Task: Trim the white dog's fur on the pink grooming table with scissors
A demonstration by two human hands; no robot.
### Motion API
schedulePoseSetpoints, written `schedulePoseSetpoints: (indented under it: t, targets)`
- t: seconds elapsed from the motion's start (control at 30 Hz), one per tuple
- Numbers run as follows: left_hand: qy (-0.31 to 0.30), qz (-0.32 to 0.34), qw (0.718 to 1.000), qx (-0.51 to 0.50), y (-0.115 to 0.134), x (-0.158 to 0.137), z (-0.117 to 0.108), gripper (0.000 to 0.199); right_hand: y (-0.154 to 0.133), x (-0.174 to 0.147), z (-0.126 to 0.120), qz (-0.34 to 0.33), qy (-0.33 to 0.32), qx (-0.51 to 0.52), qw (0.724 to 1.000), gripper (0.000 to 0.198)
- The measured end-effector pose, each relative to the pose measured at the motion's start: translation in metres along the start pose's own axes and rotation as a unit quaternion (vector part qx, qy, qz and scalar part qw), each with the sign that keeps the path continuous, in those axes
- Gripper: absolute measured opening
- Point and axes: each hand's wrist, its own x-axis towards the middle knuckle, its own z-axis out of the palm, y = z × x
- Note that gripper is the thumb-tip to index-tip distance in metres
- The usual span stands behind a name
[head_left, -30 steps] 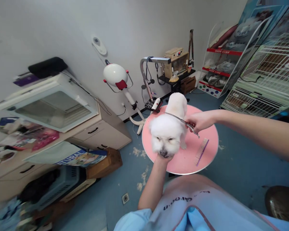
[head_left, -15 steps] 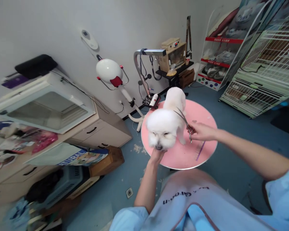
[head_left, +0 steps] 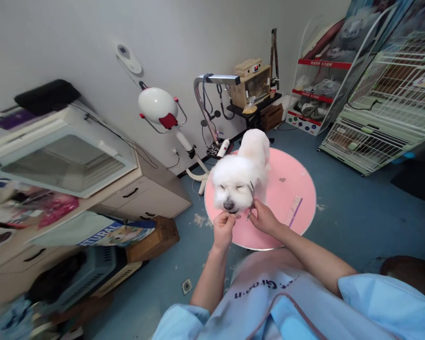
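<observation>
A fluffy white dog (head_left: 253,148) stands on a round pink grooming table (head_left: 297,165), its head toward me and its eyes narrowed. Just under its mouth, my left hand (head_left: 224,227) is closed in a pinch on the chin. My right hand (head_left: 264,217) grips a pair of scissors (head_left: 252,192), whose blades point up along the cheek at the right side of the dog's face. A comb with a purple spine (head_left: 294,211) lies on the tabletop, to the right of my right hand.
A steel grooming arm (head_left: 219,79) with hanging loops rises behind the dog, near a white dryer on a stand (head_left: 158,106). Drawers (head_left: 127,198) stand left, wire cages (head_left: 382,113) right. Hair clippings (head_left: 200,219) lie on the floor.
My right hand has brought the scissors leftward and down from beside the dog's body to its cheek. My left hand has gone from cupping beneath the chin to pinching it.
</observation>
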Motion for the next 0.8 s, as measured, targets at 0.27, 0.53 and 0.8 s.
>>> schedulePoseSetpoints:
  t: [0.27,0.53,0.8]
  targets:
    - [-0.012,0.047,0.997,0.055,0.018,-0.004,0.003,0.044,0.003,-0.001,0.006,-0.010,-0.016,0.041,0.999,0.022]
    - [-0.005,0.074,0.994,0.081,0.043,-0.006,0.018,0.036,-0.007,0.004,0.017,-0.011,-0.007,0.037,0.999,0.023]
    - [-0.025,0.079,0.993,0.080,0.050,-0.006,0.031,0.037,-0.019,0.009,0.020,0.050,0.009,-0.010,0.999,0.021]
